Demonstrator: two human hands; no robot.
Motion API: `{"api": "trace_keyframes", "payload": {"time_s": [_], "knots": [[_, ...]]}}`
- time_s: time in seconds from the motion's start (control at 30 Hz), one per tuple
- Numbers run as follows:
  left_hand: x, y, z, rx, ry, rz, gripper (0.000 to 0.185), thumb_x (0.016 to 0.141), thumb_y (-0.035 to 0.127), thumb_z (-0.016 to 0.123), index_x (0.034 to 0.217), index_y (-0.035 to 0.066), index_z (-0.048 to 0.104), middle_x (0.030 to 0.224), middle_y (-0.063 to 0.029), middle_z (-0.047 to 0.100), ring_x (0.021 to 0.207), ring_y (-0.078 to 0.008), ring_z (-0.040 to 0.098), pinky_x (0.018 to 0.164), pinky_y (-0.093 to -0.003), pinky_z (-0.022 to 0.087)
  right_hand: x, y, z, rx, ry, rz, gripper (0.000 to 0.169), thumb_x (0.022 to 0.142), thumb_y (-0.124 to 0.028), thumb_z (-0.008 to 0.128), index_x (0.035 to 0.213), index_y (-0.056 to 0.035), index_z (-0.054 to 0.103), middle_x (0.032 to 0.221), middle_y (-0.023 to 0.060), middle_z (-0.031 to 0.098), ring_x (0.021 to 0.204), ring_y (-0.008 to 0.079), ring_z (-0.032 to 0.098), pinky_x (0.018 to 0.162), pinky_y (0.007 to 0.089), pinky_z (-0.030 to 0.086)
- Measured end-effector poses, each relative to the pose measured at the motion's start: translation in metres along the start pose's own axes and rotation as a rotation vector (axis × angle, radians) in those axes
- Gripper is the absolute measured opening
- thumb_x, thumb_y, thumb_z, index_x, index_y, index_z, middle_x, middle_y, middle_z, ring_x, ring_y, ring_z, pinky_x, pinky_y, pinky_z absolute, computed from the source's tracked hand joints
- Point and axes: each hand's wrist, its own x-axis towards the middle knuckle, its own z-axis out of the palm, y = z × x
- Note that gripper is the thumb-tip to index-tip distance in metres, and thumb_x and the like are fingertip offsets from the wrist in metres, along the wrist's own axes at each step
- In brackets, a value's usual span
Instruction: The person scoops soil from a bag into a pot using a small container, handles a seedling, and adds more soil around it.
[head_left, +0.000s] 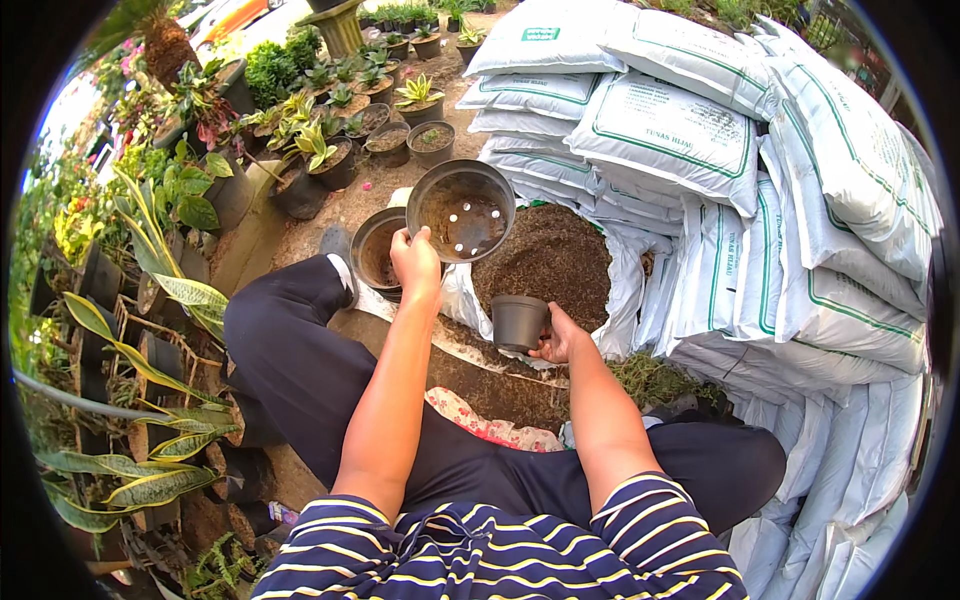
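Observation:
My left hand (417, 262) grips the rim of a large black plastic plant pot (466, 206). The pot is tipped so its soil-stained inside faces me, and pale light shows through several drainage holes in its base. Just behind it stands a stack of similar pots (375, 251) on the ground. In my right hand (556, 336) is a smaller dark plastic pot (519, 322), held by its side above the near edge of an open white sack. Dark brown potting soil (562, 262) fills that sack, whose white plastic edge (628, 281) is folded down around it.
Stacked white sacks of growing medium (675, 131) rise on the right and far side. Potted snake plants (172, 427) crowd the left. Several small potted plants (420, 94) stand at the back. A floral cloth (480, 424) lies between my legs.

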Motion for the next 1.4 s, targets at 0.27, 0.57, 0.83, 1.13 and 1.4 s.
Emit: {"api": "trace_keyframes", "payload": {"time_s": [0.27,0.57,0.83,1.13,1.4], "knots": [[0.004,-0.018,0.006,-0.126,0.025,-0.093,0.016,0.097,0.013,0.061,0.106,0.000,0.059,0.095,-0.0082,0.063,0.086,-0.0178,0.056,0.079,-0.0351,0.044,-0.008,-0.012,0.061,-0.194,0.161,-0.044,0.080,0.093,-0.071,0.047,0.118,0.0044,0.055,0.092,0.0212,0.063,0.077,0.0372,0.071,0.046,0.0273,0.053],[-0.001,-0.033,0.015,-0.075,0.115,-0.171,0.019,0.094,0.011,0.063,0.110,0.000,0.062,0.102,-0.0092,0.065,0.094,-0.0191,0.059,0.087,-0.0338,0.045,0.000,-0.020,0.060,0.631,0.093,-0.074,0.073,0.093,-0.067,0.053,0.125,-0.0008,0.053,0.112,0.0187,0.053,0.108,0.0490,0.064,0.053,0.0292,0.057],[-0.016,-0.023,0.023,0.014,0.094,-0.129,0.023,0.091,0.010,0.063,0.111,-0.002,0.059,0.096,-0.0112,0.065,0.083,-0.0200,0.060,0.079,-0.0372,0.047,-0.017,-0.012,0.013,0.770,-0.184,-0.269,0.082,0.099,-0.074,0.036,0.141,-0.0042,0.048,0.110,0.0140,0.054,0.104,0.0416,0.066,0.046,0.0218,0.052],[-0.014,-0.031,0.021,0.036,0.144,-0.143,0.023,0.091,0.008,0.060,0.112,-0.001,0.057,0.094,-0.0126,0.065,0.076,-0.0200,0.062,0.070,-0.0389,0.049,-0.005,-0.016,0.018,0.066,-0.124,0.015,0.086,0.096,-0.079,0.032,0.128,-0.0024,0.052,0.098,0.0124,0.049,0.078,0.0369,0.069,0.035,0.0196,0.038],[-0.009,-0.044,0.016,0.065,0.152,-0.121,0.021,0.090,0.009,0.060,0.109,-0.001,0.058,0.095,-0.0143,0.066,0.078,-0.0229,0.063,0.072,-0.0391,0.049,0.002,-0.016,0.008,0.543,0.085,-0.039,0.078,0.097,-0.074,0.039,0.132,-0.0061,0.052,0.128,0.0235,0.054,0.097,0.0414,0.069,0.040,0.0198,0.041]]}}
